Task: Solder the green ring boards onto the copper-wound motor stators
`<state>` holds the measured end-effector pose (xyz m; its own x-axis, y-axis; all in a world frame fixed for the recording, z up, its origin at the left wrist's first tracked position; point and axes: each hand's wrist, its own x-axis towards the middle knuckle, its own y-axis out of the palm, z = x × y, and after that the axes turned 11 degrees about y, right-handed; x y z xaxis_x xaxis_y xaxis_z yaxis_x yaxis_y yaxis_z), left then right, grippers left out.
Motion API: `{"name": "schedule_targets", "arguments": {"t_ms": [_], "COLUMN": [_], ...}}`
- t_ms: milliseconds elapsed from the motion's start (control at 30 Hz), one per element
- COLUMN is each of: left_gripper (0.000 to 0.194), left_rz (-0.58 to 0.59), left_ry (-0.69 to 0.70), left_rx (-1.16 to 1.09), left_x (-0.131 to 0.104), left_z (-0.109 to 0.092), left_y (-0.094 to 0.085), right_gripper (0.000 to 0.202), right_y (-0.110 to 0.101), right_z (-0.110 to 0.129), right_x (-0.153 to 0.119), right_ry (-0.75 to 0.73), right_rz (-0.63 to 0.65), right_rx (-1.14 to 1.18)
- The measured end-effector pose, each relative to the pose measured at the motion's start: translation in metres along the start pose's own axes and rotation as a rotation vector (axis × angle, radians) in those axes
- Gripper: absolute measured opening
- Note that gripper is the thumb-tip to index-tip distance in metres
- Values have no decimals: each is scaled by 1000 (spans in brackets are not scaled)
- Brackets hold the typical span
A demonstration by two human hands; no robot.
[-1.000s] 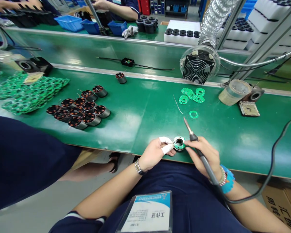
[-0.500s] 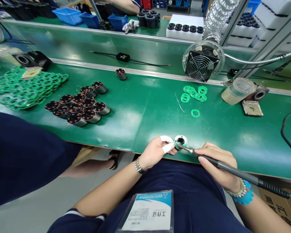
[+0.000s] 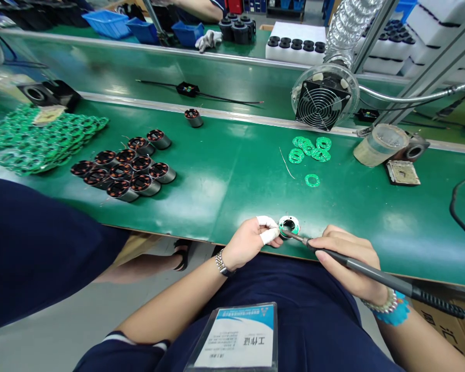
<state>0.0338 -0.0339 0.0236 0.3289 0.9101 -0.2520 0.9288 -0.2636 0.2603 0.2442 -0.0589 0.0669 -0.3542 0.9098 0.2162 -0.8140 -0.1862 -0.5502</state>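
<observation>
Fan: the landmark, a black fan [image 3: 323, 106] in a round clear hood, with a silver duct rising from it, at the back of the green worktable [image 3: 225, 206].
Wound motor part: a short cylinder [image 3: 293, 220] topped by a white and green ring; on the person's side of the fan and a little left of it, at the near edge of the worktable.
Left hand: the left hand [image 3: 245, 244] pinches the left side of the cylinder between thumb and fingers; 2 white finger covers show.
Right hand: the right hand [image 3: 351, 258] is closed around the soldering iron [image 3: 395, 282], apart from the left hand.
Iron tip: at the ring on the cylinder; contact is too small to tell.
Green ring boards: a small loose cluster [image 3: 305, 146] just on the near side of the fan, with 1 ring board [image 3: 312, 180] nearer the person.
Thin wire: 1 pale wire [image 3: 285, 163], nearer than the fan and to its left, beside the cluster.
Other motor parts: 11 copper-wound cylinders [image 3: 140, 183] grouped well left of the fan, and 1 lone cylinder [image 3: 194, 118] between that group and the fan.
Board pile: a large pile of green boards [image 3: 50, 137], far left of the fan.
Cup: a cloudy cup [image 3: 380, 145], right of the fan and nearer the person.
</observation>
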Motion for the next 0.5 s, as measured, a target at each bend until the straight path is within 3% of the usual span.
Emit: {"name": "schedule_targets", "arguments": {"t_ms": [133, 333, 400, 500], "left_gripper": [16, 18, 19, 21], "left_rz": [-1, 6, 21, 9], "left_ry": [-8, -1, 2, 20], "left_rx": [12, 28, 59, 189], "left_x": [1, 2, 1, -2], "left_z": [-1, 3, 3, 0], "left_y": [0, 0, 0, 0], "right_gripper": [21, 21, 21, 18], "right_y": [-3, -17, -24, -46], "right_z": [3, 6, -2, -30], "right_x": [1, -3, -2, 8], "right_ry": [-18, 4, 39, 106], "right_rz": [-1, -107, -193, -440], "right_rx": [-14, 4, -41, -182]}}
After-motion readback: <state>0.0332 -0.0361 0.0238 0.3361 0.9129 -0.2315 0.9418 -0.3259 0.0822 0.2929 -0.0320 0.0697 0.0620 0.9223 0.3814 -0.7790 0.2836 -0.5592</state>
